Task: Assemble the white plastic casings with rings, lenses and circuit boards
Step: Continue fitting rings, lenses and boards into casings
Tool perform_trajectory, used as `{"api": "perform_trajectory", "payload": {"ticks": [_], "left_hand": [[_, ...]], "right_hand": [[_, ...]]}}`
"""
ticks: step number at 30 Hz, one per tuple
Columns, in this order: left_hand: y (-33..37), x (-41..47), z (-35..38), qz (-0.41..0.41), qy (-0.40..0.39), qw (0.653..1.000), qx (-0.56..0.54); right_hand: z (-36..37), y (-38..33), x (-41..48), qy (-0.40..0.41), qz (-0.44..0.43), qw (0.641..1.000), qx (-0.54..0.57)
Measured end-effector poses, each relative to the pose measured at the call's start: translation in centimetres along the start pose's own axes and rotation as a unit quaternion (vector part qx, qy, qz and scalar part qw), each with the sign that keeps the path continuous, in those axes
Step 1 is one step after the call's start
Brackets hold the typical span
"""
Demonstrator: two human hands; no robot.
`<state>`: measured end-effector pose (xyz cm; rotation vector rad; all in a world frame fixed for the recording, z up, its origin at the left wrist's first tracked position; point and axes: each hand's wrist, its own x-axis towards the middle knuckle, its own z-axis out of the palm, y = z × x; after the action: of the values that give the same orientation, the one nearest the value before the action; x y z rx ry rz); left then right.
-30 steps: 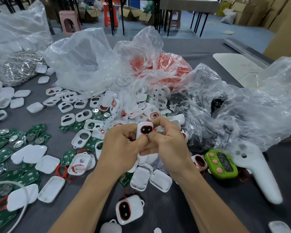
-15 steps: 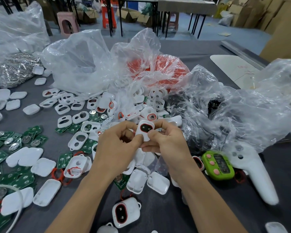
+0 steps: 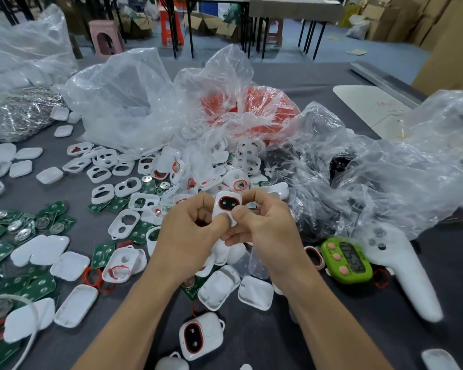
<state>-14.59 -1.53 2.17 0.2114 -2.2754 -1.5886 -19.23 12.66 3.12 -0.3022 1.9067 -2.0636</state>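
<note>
Both hands, left and right, pinched white casing with red ring, upright, above worktop; each grip closed on it.

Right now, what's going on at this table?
A person is assembling small white casings by hand. The left hand and right hand both pinch one white casing above the table; a red ring and dark lens already show in its front. Around them lie empty casing shells, green circuit boards and clear plastic bags. One assembled unit lies nearer the person, and a green timer sits to the right.
</note>
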Motion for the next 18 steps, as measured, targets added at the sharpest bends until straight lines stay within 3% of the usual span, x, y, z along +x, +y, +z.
{"api": "perform_trajectory", "payload": {"ticks": [7,11,15,18], "left_hand": [[0.5,-0.1,-0.4,-0.036,-0.001,0.999,-0.010],[0.9,-0.4,-2.3,-0.026,0.096,0.992,-0.071],[1.3,-0.3,-4.1,-0.026,0.161,0.985,-0.057],[2.2,-0.7,-4.3,-0.025,0.112,0.993,-0.003]], "right_hand": [[-0.1,-1.1,0.1,-0.004,0.014,0.999,-0.047],[-1.5,-2.2,-1.6,-0.042,0.001,0.986,-0.164],[-2.6,-2.6,-6.1,-0.182,0.027,0.911,-0.370],[-2.4,-1.9,-8.8,-0.205,0.063,0.875,-0.434]]}}
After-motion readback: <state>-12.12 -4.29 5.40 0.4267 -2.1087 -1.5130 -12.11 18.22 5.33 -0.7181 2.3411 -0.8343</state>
